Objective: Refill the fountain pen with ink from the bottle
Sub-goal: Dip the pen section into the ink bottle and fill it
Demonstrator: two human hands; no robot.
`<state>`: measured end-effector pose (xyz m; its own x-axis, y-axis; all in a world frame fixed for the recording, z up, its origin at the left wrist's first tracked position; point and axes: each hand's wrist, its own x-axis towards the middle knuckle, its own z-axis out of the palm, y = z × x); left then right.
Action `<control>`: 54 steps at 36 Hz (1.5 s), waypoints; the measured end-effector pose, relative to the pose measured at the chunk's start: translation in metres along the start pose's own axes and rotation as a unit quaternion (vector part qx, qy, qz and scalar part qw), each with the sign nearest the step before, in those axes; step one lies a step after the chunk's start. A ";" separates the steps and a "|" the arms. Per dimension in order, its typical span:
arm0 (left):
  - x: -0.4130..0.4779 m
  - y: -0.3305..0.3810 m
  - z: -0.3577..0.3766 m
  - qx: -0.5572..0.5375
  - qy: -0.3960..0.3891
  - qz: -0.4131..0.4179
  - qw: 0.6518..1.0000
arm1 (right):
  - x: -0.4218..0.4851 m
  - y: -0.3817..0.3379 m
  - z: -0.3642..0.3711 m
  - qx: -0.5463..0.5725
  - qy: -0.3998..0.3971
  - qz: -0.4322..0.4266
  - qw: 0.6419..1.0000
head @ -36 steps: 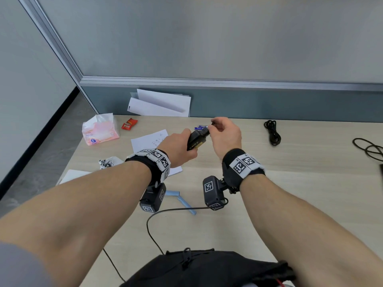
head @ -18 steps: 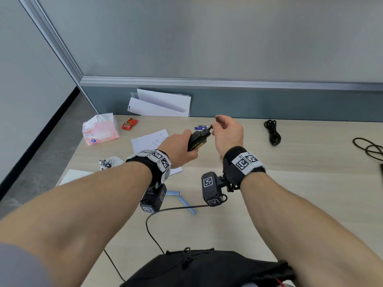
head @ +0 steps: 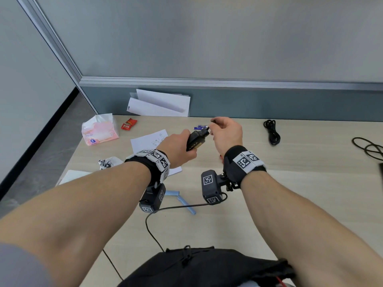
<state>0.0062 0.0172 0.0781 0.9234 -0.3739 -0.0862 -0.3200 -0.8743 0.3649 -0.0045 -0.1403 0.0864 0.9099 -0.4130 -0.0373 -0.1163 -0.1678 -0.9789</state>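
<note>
Head view: the pale wooden tabletop point(head: 300, 183) meets the grey partition point(head: 248, 104) behind and ends along its left edge beside the pink tissue pack point(head: 100, 131); bare wood lies open between my right grip point(head: 227, 134) and the coiled black cable point(head: 272, 132); my left grip point(head: 178, 149) wraps round the tilted black ink bottle with a gold label point(head: 195, 141), held above the tabletop; my right grip, just beside its neck, pinches a small dark piece point(head: 213, 121); two pale-blue slender pen pieces point(head: 186, 205) lie below my wrists.
</note>
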 end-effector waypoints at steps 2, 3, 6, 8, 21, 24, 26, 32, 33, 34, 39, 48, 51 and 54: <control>0.001 0.000 0.000 0.001 0.003 0.000 1.000 | 0.000 -0.001 -0.001 0.007 -0.001 -0.007 1.000; 0.000 -0.001 0.000 0.002 0.004 -0.002 1.000 | 0.000 -0.002 -0.002 0.010 -0.003 -0.010 1.000; 0.000 -0.003 0.000 0.002 0.006 -0.006 1.000 | -0.001 -0.004 -0.002 0.001 -0.012 -0.020 1.000; 0.000 -0.004 -0.001 0.004 0.006 -0.009 1.000 | -0.002 -0.005 -0.002 -0.020 -0.017 -0.030 0.999; 0.000 -0.002 0.002 0.010 0.002 -0.004 1.000 | -0.001 0.002 0.001 -0.043 -0.007 -0.035 0.998; 0.000 -0.003 0.002 0.008 0.003 -0.005 1.000 | 0.000 0.002 0.001 -0.028 -0.009 -0.024 0.999; 0.000 -0.003 0.002 0.007 0.005 -0.004 1.000 | -0.001 0.002 0.001 -0.009 -0.014 -0.010 1.000; 0.000 -0.004 0.001 0.007 0.010 -0.002 1.000 | -0.005 -0.001 -0.003 0.035 -0.034 0.010 0.999; 0.000 -0.004 0.001 0.008 0.013 -0.002 1.000 | -0.006 -0.002 -0.003 0.035 -0.038 0.011 0.999; 0.001 -0.004 0.001 0.009 0.014 -0.002 1.000 | -0.006 -0.004 -0.004 0.034 -0.040 0.013 0.999; 0.001 -0.003 0.001 0.012 0.012 0.001 1.000 | -0.006 -0.004 -0.007 0.021 -0.043 0.018 0.999; 0.000 -0.002 0.000 0.012 0.006 0.006 1.000 | -0.003 -0.004 -0.009 0.006 -0.035 0.015 0.999; 0.001 -0.002 0.001 0.012 0.005 0.008 1.000 | -0.002 -0.004 -0.010 -0.003 -0.023 0.018 1.000; 0.000 -0.001 0.002 0.012 0.004 0.013 1.000 | -0.002 -0.004 -0.009 -0.019 -0.025 0.013 0.999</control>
<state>0.0066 0.0174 0.0763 0.9164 -0.3943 -0.0686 -0.3491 -0.8713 0.3448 -0.0093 -0.1470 0.0918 0.9250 -0.3728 -0.0735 -0.1542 -0.1915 -0.9693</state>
